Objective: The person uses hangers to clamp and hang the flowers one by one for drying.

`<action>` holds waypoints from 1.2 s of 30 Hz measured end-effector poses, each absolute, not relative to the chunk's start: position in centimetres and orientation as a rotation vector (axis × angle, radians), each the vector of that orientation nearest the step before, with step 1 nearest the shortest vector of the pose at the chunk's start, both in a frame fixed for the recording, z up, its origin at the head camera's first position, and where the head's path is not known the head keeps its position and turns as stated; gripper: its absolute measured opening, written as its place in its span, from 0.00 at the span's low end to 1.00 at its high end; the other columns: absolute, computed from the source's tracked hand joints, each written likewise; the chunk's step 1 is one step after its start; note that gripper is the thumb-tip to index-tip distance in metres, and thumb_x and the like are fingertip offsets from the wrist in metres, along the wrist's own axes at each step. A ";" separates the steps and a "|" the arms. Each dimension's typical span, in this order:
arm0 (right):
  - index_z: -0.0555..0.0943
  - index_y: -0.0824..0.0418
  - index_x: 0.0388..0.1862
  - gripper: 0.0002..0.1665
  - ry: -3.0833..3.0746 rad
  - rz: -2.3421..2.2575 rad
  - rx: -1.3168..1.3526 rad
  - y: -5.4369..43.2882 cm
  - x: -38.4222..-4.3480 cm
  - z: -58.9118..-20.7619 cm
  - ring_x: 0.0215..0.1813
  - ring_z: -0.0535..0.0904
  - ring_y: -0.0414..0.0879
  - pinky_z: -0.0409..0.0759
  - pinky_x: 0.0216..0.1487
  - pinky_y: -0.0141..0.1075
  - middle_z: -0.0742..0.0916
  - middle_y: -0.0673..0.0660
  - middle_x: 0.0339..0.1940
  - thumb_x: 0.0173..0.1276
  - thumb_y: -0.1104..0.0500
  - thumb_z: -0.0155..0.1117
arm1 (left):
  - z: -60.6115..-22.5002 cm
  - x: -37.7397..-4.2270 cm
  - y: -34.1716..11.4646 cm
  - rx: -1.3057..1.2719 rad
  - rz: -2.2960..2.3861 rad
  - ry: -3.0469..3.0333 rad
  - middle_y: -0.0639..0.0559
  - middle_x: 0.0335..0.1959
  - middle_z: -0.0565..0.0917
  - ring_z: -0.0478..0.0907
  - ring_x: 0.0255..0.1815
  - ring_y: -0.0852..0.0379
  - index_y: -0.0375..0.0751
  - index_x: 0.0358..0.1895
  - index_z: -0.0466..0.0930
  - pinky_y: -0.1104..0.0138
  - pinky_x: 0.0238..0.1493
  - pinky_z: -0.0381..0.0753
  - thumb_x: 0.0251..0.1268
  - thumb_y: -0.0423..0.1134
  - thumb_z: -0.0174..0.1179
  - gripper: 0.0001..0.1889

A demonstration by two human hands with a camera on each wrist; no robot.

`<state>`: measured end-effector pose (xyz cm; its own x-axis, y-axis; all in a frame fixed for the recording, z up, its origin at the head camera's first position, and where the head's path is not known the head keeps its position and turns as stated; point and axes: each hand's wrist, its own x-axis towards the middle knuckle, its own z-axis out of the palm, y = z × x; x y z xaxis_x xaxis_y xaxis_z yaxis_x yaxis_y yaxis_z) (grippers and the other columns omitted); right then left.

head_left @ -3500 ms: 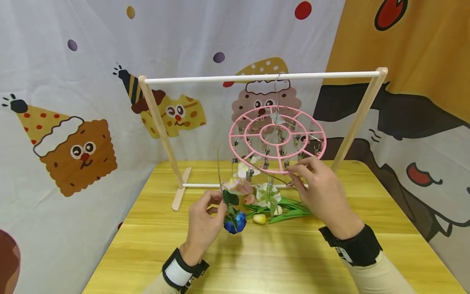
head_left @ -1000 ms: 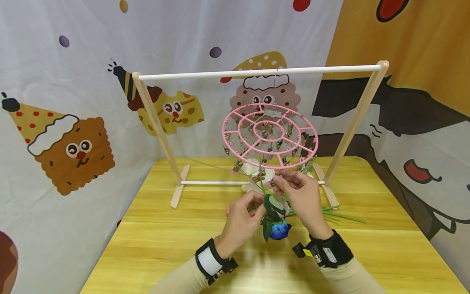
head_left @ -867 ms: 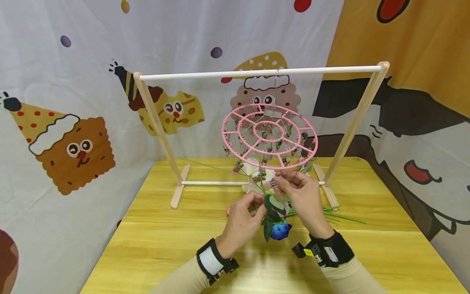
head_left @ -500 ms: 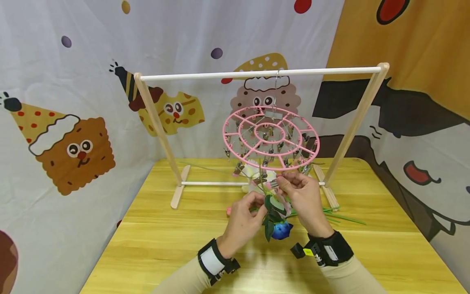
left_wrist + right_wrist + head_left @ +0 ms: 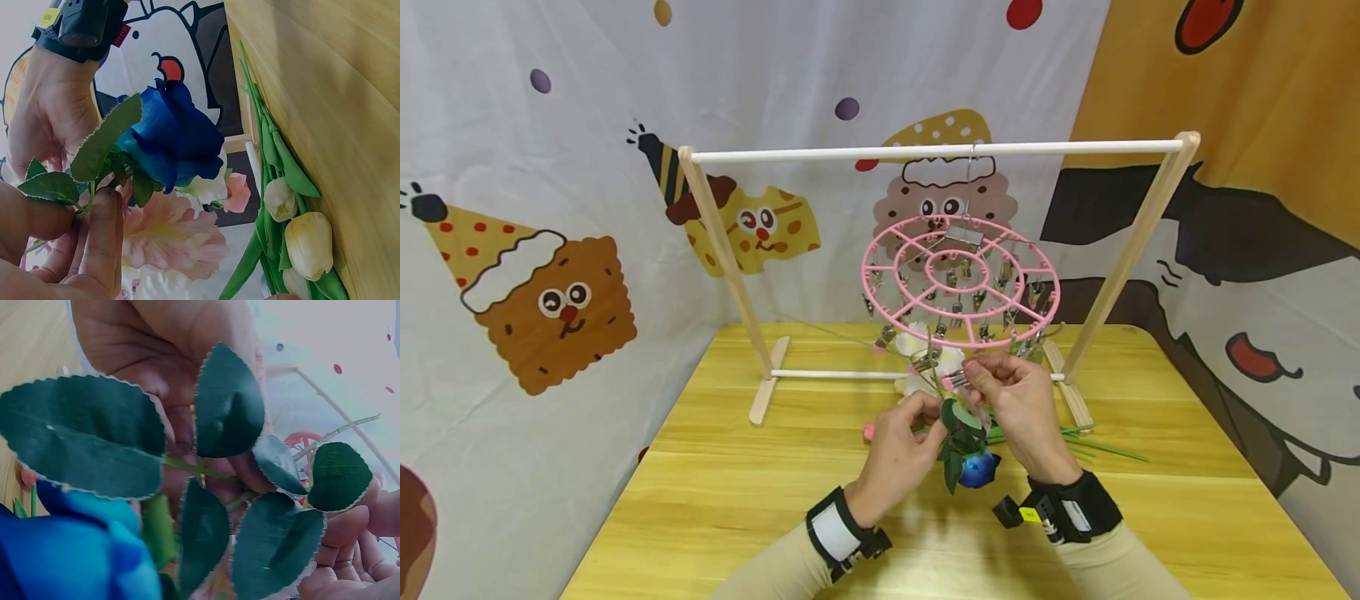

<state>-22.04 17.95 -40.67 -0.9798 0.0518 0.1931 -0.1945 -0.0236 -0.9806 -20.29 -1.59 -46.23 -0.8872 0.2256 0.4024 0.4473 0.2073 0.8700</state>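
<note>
In the head view my left hand (image 5: 895, 454) pinches the leafy stem of a blue rose (image 5: 979, 469), which hangs bloom down. Its petals and the thumb and fingers on the stem show closely in the left wrist view. Just to the right, my right hand (image 5: 1018, 408) pinches a metal clip (image 5: 957, 380) with pink tips, close to the upper part of the stem. Whether the clip touches the stem I cannot tell. Above both hands hangs a pink round clip hanger (image 5: 961, 344). Green leaves (image 5: 231, 400) cover much of the right fingers in the right wrist view.
The hanger hooks over the white bar (image 5: 820, 155) of a wooden rack. White flowers (image 5: 912, 342) and a pale pink flower (image 5: 175, 237) hang below the hanger. White tulips (image 5: 310, 245) lie on the table (image 5: 722, 500), their stems (image 5: 1105, 447) pointing right.
Since the earliest frame, the left hand has carried the rose rightward. The right hand has moved from the hanger's rim down and left onto a clip. During the last second both hands stay nearly still.
</note>
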 end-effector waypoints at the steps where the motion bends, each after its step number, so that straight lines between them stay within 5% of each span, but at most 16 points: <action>1: 0.87 0.75 0.61 0.18 -2.083 2.117 0.153 17.9 -22.0 -40.7 0.30 0.87 0.43 0.79 0.24 0.35 0.93 0.56 0.32 0.88 0.59 0.73 | -46.2 -20.3 -1.6 -0.644 -1.747 -2.290 0.46 0.46 0.94 0.89 0.45 0.62 0.43 0.53 0.89 0.72 0.40 0.93 0.81 0.25 0.67 0.09; 9: 0.89 0.70 0.59 0.14 -2.120 2.122 0.129 17.5 -22.0 -40.8 0.32 0.86 0.40 0.81 0.31 0.28 0.92 0.48 0.34 0.88 0.59 0.74 | -45.8 -20.6 -1.2 -0.630 -1.777 -2.263 0.45 0.46 0.94 0.90 0.45 0.61 0.41 0.51 0.89 0.72 0.45 0.94 0.81 0.25 0.67 0.08; 22: 0.89 0.70 0.66 0.20 -2.220 2.013 0.200 18.0 -21.9 -41.1 0.34 0.88 0.42 0.93 0.45 0.33 0.96 0.47 0.45 0.89 0.55 0.73 | -46.0 -20.8 -0.9 -0.650 -1.765 -2.285 0.46 0.48 0.94 0.91 0.47 0.60 0.42 0.52 0.88 0.70 0.50 0.94 0.81 0.25 0.66 0.08; 31: 0.89 0.69 0.70 0.23 -2.218 1.990 0.250 18.7 -22.0 -41.5 0.37 0.90 0.40 0.93 0.43 0.31 0.97 0.44 0.45 0.88 0.54 0.74 | -46.3 -20.7 -1.2 -0.657 -1.841 -2.315 0.44 0.51 0.95 0.92 0.50 0.59 0.41 0.58 0.89 0.73 0.51 0.96 0.86 0.31 0.67 0.07; 36: 0.89 0.68 0.73 0.24 -2.240 1.951 0.266 19.4 -21.9 -41.6 0.37 0.88 0.40 0.90 0.41 0.30 0.97 0.44 0.45 0.89 0.53 0.73 | -46.4 -20.6 -1.5 -0.701 -1.832 -2.329 0.47 0.51 0.95 0.93 0.51 0.54 0.43 0.60 0.90 0.66 0.52 0.98 0.89 0.36 0.68 0.07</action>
<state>-21.94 19.36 -41.61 -0.9715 -0.0292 0.2350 -0.2368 0.1334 -0.9623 -20.62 -1.55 -46.42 -0.8896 0.2932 0.3503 0.4096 0.1722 0.8959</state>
